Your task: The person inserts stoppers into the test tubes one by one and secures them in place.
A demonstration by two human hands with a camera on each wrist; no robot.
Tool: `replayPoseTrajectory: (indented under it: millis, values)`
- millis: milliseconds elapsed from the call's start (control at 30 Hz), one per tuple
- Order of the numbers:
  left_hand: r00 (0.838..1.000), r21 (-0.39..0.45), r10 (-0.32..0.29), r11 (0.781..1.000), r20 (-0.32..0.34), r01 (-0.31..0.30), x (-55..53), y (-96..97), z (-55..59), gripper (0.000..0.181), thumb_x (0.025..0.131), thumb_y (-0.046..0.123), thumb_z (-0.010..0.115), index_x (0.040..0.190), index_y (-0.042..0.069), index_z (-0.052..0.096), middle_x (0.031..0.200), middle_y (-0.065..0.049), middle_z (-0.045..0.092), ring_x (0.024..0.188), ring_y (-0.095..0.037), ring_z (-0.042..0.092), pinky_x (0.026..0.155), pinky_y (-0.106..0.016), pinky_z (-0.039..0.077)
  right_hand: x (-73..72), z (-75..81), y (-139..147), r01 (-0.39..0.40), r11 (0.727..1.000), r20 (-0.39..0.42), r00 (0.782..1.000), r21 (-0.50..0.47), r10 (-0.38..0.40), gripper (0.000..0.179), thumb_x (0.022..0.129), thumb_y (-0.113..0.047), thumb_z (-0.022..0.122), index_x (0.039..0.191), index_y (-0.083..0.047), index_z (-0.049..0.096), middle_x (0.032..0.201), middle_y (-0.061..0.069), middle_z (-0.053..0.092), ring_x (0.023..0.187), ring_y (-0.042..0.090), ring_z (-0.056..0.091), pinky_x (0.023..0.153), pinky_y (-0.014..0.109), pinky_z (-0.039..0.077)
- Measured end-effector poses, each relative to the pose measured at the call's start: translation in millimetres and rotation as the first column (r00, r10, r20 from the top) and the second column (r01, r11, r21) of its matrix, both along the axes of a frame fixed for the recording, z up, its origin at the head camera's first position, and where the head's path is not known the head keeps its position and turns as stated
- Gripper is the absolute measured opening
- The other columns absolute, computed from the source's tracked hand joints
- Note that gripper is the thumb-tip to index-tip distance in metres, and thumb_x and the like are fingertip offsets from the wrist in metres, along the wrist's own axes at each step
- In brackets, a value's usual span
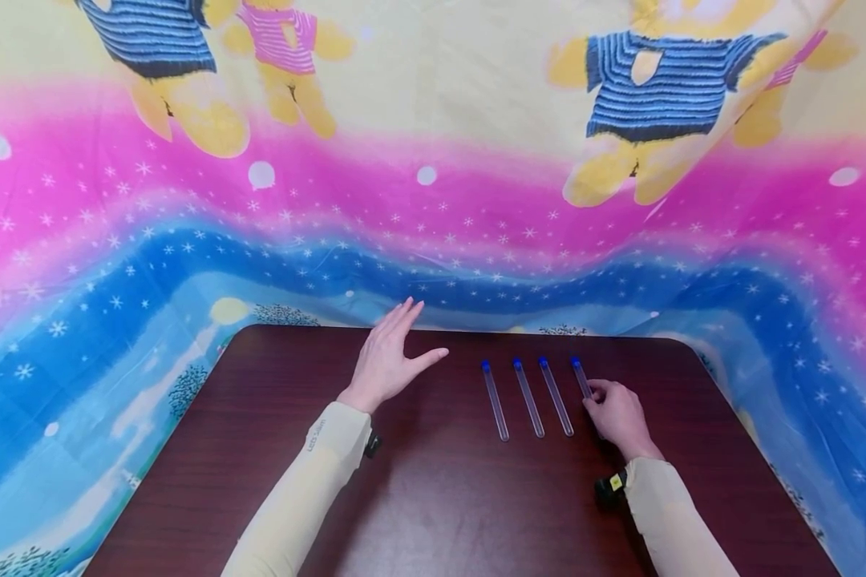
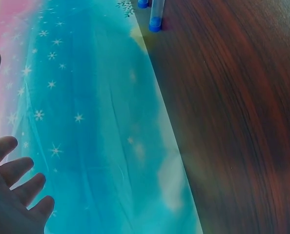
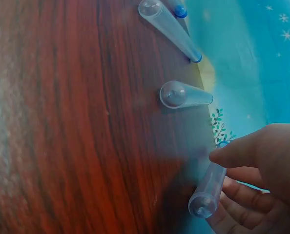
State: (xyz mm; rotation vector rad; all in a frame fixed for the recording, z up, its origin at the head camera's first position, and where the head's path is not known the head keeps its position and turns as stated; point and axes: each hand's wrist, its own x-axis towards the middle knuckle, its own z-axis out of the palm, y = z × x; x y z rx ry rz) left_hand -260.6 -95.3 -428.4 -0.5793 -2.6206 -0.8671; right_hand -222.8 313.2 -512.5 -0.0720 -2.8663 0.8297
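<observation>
My right hand (image 1: pixel 618 413) pinches the rightmost test tube (image 1: pixel 580 377), a clear tube with a blue cap, at the right of the table. In the right wrist view the thumb and fingers lie on either side of that tube, its rounded end (image 3: pixel 203 204) toward the camera. To its left, three more blue-capped test tubes lie roughly parallel: a near one (image 1: pixel 556 399), a middle one (image 1: pixel 529 399) and a far-left one (image 1: pixel 495 402). My left hand (image 1: pixel 386 361) is held out left of the tubes, fingers straight, thumb spread, holding nothing.
The dark brown wooden table (image 1: pixel 440 513) has its far edge just beyond the caps. Behind and beside it hangs a patterned cloth (image 1: pixel 433 216) with bears and snowflakes. Each wrist wears a small black camera, such as the right one (image 1: pixel 609 489).
</observation>
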Motion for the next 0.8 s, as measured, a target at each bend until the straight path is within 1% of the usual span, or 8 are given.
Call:
replayPoseTrajectory:
  millis: [100, 167, 333, 433, 567, 633, 700, 800]
  values:
    - [1.0, -0.028, 0.012, 1.0, 0.006, -0.012, -0.5, -0.6, 1.8, 0.093, 0.087, 0.075, 0.06, 0.161, 0.026, 0.033, 0.164, -0.003, 0.031, 0.151, -0.023, 0.023, 0.118, -0.055, 0.023, -0.9, -0.9, 0.3, 0.008, 1.0, 0.041, 0.999, -0.002, -0.008, 0.036, 0.093, -0.008, 0.069, 0.124, 0.008, 0.066, 0.088, 0.01, 0.066, 0.078, 0.027, 0.059, 0.074, 0.045, 0.048]
    - [1.0, -0.041, 0.018, 0.999, 0.006, -0.018, -1.1, -0.8, 3.0, 0.094, 0.087, 0.076, 0.059, 0.161, 0.026, 0.032, 0.165, -0.003, 0.03, 0.152, -0.023, 0.022, 0.118, -0.055, 0.022, -1.6, -1.2, 0.5, 0.011, 1.0, 0.067, 0.998, -0.009, -0.01, 0.037, 0.093, -0.008, 0.069, 0.126, 0.007, 0.065, 0.089, 0.01, 0.065, 0.074, 0.025, 0.059, 0.07, 0.043, 0.049]
    - [1.0, -0.041, 0.021, 0.999, 0.0, -0.021, -2.0, -1.9, 6.1, 0.095, 0.087, 0.077, 0.058, 0.162, 0.026, 0.031, 0.165, -0.004, 0.028, 0.151, -0.025, 0.022, 0.118, -0.056, 0.022, -2.8, -1.9, 0.4, 0.015, 1.0, 0.096, 0.995, -0.018, -0.014, 0.041, 0.094, -0.009, 0.07, 0.13, 0.009, 0.061, 0.088, 0.01, 0.063, 0.065, 0.02, 0.057, 0.06, 0.038, 0.049]
    - [1.0, -0.041, 0.022, 0.999, -0.006, -0.023, -3.1, -2.7, 6.5, 0.095, 0.087, 0.077, 0.057, 0.162, 0.024, 0.032, 0.165, -0.004, 0.028, 0.152, -0.025, 0.022, 0.118, -0.055, 0.021, -3.1, -1.5, 1.0, 0.019, 1.0, 0.102, 0.995, -0.016, -0.017, 0.045, 0.094, -0.01, 0.071, 0.132, 0.01, 0.059, 0.087, 0.01, 0.063, 0.062, 0.02, 0.056, 0.058, 0.037, 0.048]
    - [1.0, -0.042, 0.026, 0.999, -0.007, -0.026, -3.9, -3.8, 5.3, 0.095, 0.087, 0.077, 0.058, 0.161, 0.022, 0.033, 0.165, -0.005, 0.028, 0.152, -0.025, 0.022, 0.118, -0.055, 0.021, -3.1, 0.9, 1.2, 0.022, 1.0, 0.109, 0.994, -0.003, -0.021, 0.05, 0.093, -0.013, 0.074, 0.134, 0.01, 0.058, 0.088, 0.011, 0.062, 0.065, 0.022, 0.056, 0.061, 0.039, 0.047]
    - [1.0, -0.044, 0.028, 0.999, -0.005, -0.029, -3.8, -4.2, 4.6, 0.095, 0.087, 0.077, 0.058, 0.161, 0.023, 0.033, 0.165, -0.005, 0.028, 0.151, -0.025, 0.022, 0.118, -0.055, 0.021, -2.9, 2.2, 0.4, 0.022, 1.0, 0.105, 0.994, 0.006, -0.023, 0.052, 0.093, -0.016, 0.075, 0.135, 0.01, 0.057, 0.091, 0.012, 0.063, 0.069, 0.023, 0.056, 0.064, 0.041, 0.048]
    - [1.0, -0.047, 0.03, 0.998, -0.003, -0.03, -3.9, -4.7, 4.0, 0.095, 0.087, 0.076, 0.058, 0.161, 0.024, 0.032, 0.165, -0.005, 0.028, 0.151, -0.026, 0.023, 0.118, -0.055, 0.021, -2.8, 3.7, -0.6, 0.021, 1.0, 0.089, 0.996, 0.01, -0.022, 0.053, 0.094, -0.019, 0.075, 0.135, 0.009, 0.058, 0.096, 0.015, 0.064, 0.075, 0.026, 0.058, 0.068, 0.044, 0.049]
    - [0.999, -0.051, 0.033, 0.998, 0.001, -0.033, -4.2, -5.6, 4.5, 0.095, 0.087, 0.077, 0.058, 0.162, 0.024, 0.032, 0.165, -0.005, 0.028, 0.151, -0.027, 0.023, 0.118, -0.055, 0.021, -2.6, 7.7, -2.6, 0.011, 1.0, 0.05, 0.999, 0.006, -0.012, 0.056, 0.096, -0.026, 0.072, 0.137, 0.008, 0.057, 0.109, 0.023, 0.065, 0.087, 0.032, 0.061, 0.077, 0.051, 0.051]
